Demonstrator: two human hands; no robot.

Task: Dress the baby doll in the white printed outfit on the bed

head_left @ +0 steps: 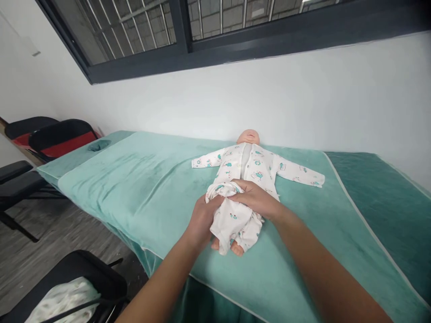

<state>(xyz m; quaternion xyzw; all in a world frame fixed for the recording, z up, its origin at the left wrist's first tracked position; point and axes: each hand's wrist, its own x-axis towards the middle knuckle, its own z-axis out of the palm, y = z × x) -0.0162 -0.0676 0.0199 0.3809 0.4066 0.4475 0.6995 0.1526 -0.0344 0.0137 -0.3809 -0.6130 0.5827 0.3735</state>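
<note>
The white printed trousers [232,217] are bunched around the lower body of a doll lying face up on the bed, its bare feet [237,248] showing at the leg ends nearest me. Both hands are on the upper edge of the cloth: the left hand [201,219] has its thumb and fingers clamped on the gathered band from the left, and the right hand [257,197] pinches it from the right, thumb on the near side. The bulk of the fabric hangs between and just nearer than the fingers, and hands and folds together hide the doll's legs.

Just beyond, the doll's matching jacket [259,172] has its sleeves spread left and right, with the head [249,136] at the far edge, near the white wall [303,94]. A pale green cover [134,179] lies beneath, wrinkled to the left; a darker green cloth [387,193] shows at the right.

Farther out, a black chair [90,264] stands at the near left with a pale cloth [67,298] on it. Black-and-red chairs [65,137] crowd the far left, and a dark-framed window [183,31] with metal bars runs above the bed.
</note>
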